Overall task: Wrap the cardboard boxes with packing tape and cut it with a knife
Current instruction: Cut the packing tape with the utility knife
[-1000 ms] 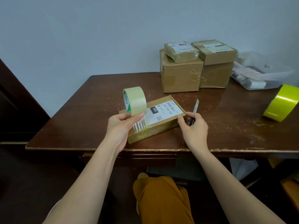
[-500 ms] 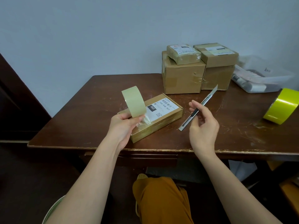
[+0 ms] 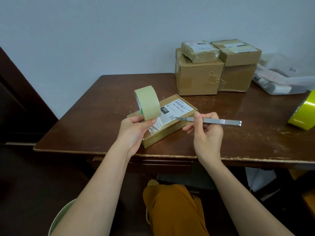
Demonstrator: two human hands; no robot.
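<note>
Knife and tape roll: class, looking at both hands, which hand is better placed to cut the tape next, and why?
The right hand. It already holds the knife, blade tip pointing at the stretched tape strip on the flat box. The left hand is busy holding the tape roll up.

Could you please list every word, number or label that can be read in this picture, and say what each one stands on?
"000-0ΦB-A05", or close to it: shipping label on the flat cardboard box, read upside down.
"060": black patch on that label.
Barcode, QR code and small print on that label: too small to read.
Labels on the two top boxes of the stack: blurred, unreadable.
Green print inside the tape roll: unreadable.
</note>
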